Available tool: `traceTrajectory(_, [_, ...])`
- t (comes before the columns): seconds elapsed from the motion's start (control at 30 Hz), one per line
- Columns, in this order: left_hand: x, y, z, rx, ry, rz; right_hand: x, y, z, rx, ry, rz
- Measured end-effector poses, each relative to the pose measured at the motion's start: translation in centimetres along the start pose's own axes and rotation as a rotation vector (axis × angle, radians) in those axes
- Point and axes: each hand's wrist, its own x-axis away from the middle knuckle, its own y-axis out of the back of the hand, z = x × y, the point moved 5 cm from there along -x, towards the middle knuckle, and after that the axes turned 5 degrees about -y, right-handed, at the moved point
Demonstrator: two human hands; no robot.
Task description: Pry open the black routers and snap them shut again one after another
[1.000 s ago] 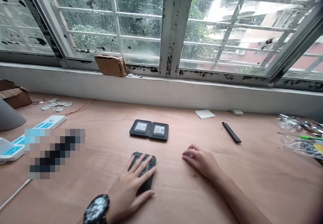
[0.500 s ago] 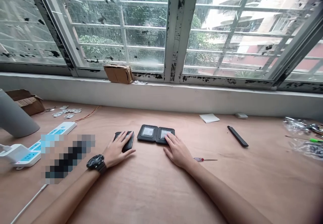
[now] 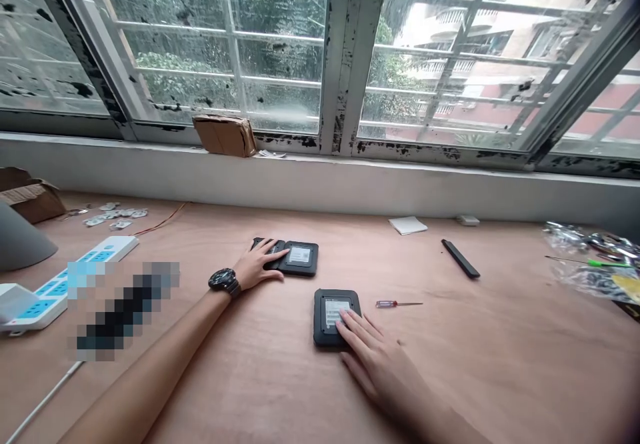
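A white power strip (image 3: 58, 289) with blue socket panels lies at left; a cardboard box (image 3: 225, 136) rests on the far windowsill (image 3: 410, 165). At right, a green-handled tool (image 3: 604, 263), probably a screwdriver, lies beside clear plastic bags (image 3: 587, 280).

The desk (image 3: 280, 377) looks like bare wood, smooth and faintly satiny, with a soft grain. The near case (image 3: 323, 336) appears to be matt black plastic, its pale label (image 3: 335, 309) flat and paper-like; the farther case (image 3: 311, 264) shares that dull finish. The screwdriver (image 3: 387, 304) pairs a clear, shiny plastic handle with a slim metal shaft. The black strip (image 3: 460, 259) is smooth, with a low sheen. The power strip (image 3: 120, 247) is slick white plastic. The watch (image 3: 223, 280) has a glossy face. Plain brown cardboard forms the box (image 3: 223, 135), creased at its edges. The bags (image 3: 583, 281) are crinkled, glossy clear film. Smeared glass (image 3: 280, 64) fills a patchy, rough-surfaced window frame (image 3: 344, 64).
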Motion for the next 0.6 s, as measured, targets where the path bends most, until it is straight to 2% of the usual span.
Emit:
traceTrajectory(0.13, [-1.8, -0.7, -2.7, 0.044, 0.008, -0.013, 0.7, 0.3, 0.8, -0.051, -0.01, 0.041])
traceTrajectory(0.2, [-2.9, -1.1, -4.0, 0.056, 0.006, -0.013, 0.5, 1.1, 0.2, -0.127, -0.015, 0.071])
traceTrajectory(0.27, [-3.9, -1.3, -5.2, 0.061, 0.003, -0.017, 0.0, 2.2, -1.9, -0.215, -0.06, 0.081])
traceTrajectory(0.3, [-4.3, -1.3, -5.8, 0.064, 0.001, -0.02, -0.3, 2.8, -3.6, -0.237, -0.13, 0.061])
traceTrajectory(0.37, [-4.5, -1.2, -7.0, 0.069, -0.007, -0.026, -1.0, 4.1, -7.5, -0.202, -0.253, -0.037])
traceTrajectory(0.47, [-3.0, -0.2, -10.0, 0.097, -0.066, -0.09, -1.6, 4.7, -11.6, -0.069, -0.288, -0.073])
traceTrajectory(0.53, [-0.9, 0.6, -12.7, 0.151, -0.139, -0.16, -1.6, 4.4, -12.7, -0.022, -0.269, -0.073])
traceTrajectory(0.6, [1.3, 1.1, -15.4, 0.21, -0.176, -0.171, -1.5, 4.1, -12.6, -0.01, -0.256, -0.087])
